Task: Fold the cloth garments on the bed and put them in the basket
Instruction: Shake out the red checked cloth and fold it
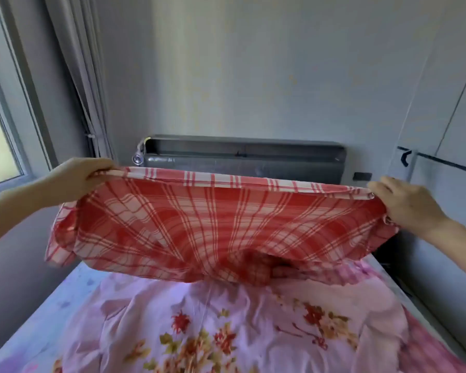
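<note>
1. Between both hands: red plaid garment [215,224] hangs spread above bed [199,332], low middle sagging onto it.
2. Left hand [77,177] & right hand [406,204] fingers curl, pinching top-edge corners.
3. Prob. light, soft, floppy; grip at corners/hem.

A red-and-white checked garment [213,227] hung stretched wide in the air above the bed, its top edge pulled almost straight and level. The middle sagged in folds, and the lowest part touched the pink floral bedding beneath.
</note>
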Available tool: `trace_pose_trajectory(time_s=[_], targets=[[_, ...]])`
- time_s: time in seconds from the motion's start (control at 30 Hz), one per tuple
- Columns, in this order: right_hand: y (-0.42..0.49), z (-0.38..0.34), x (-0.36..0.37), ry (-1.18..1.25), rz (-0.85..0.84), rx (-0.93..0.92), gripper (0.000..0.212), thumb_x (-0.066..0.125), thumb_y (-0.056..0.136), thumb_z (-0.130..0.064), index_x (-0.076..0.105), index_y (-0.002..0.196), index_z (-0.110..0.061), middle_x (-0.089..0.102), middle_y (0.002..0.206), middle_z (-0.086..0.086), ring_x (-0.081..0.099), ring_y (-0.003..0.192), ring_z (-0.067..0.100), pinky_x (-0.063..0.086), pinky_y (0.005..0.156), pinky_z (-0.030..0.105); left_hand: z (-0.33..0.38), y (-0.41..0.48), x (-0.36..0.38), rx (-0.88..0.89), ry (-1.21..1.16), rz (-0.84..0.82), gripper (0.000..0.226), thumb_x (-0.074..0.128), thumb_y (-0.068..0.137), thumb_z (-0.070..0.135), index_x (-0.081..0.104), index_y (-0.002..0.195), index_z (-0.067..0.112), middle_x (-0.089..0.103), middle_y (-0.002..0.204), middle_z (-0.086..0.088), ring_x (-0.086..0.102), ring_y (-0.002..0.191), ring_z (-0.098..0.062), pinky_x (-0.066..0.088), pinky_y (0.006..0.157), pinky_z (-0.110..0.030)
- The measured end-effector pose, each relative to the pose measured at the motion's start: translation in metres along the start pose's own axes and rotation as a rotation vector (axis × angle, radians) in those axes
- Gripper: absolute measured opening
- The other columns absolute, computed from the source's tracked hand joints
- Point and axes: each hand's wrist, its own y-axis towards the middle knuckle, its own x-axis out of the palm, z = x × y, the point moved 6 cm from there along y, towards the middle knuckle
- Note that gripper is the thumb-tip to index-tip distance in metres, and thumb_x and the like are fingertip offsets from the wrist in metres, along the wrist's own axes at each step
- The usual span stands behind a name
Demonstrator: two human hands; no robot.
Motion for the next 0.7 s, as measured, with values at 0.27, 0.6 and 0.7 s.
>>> trace_pose_trajectory(time_s=[0.27, 0.6, 0.7], targets=[[-0.155, -0.125, 0.019, 0.358, -0.984, 0.143, 0.042, 0.051, 0.088, -0.010, 0.051, 0.127, -0.025, 0.054, 0.134, -0.001, 0.054, 0.112, 0.017, 0.038, 0.082, 0.021, 0.007, -0.159, 0.130, -0.097, 0.173, -0.747, 0.019, 0.051, 0.096, 0.024, 0.052, 0.077, 0.024, 0.057, 0.080, 0.002, 0.049, 0.081, -0.016, 0.033, 0.062, -0.012], [-0.305, -0.206, -0.008, 0.323, -1.276, 0.247, 0.058, 0.033, 0.086, -0.005, 0.039, 0.124, -0.049, 0.059, 0.117, 0.002, 0.059, 0.095, 0.023, 0.040, 0.065, 0.028, 0.016, -0.305, 0.201, -0.241, 0.030, -0.619, 0.022, 0.045, 0.092, 0.002, 0.051, 0.079, 0.020, 0.053, 0.085, -0.005, 0.045, 0.079, -0.019, 0.034, 0.065, -0.026], [-0.321, -0.217, -0.036, 0.280, -1.253, 0.098, 0.048, 0.039, 0.087, -0.012, 0.044, 0.117, -0.049, 0.056, 0.130, -0.003, 0.055, 0.113, 0.024, 0.036, 0.076, 0.025, 0.031, -0.351, 0.197, -0.281, 0.058, -0.701, 0.021, 0.049, 0.095, 0.020, 0.052, 0.077, 0.030, 0.056, 0.082, 0.005, 0.050, 0.076, -0.014, 0.041, 0.076, -0.025]])
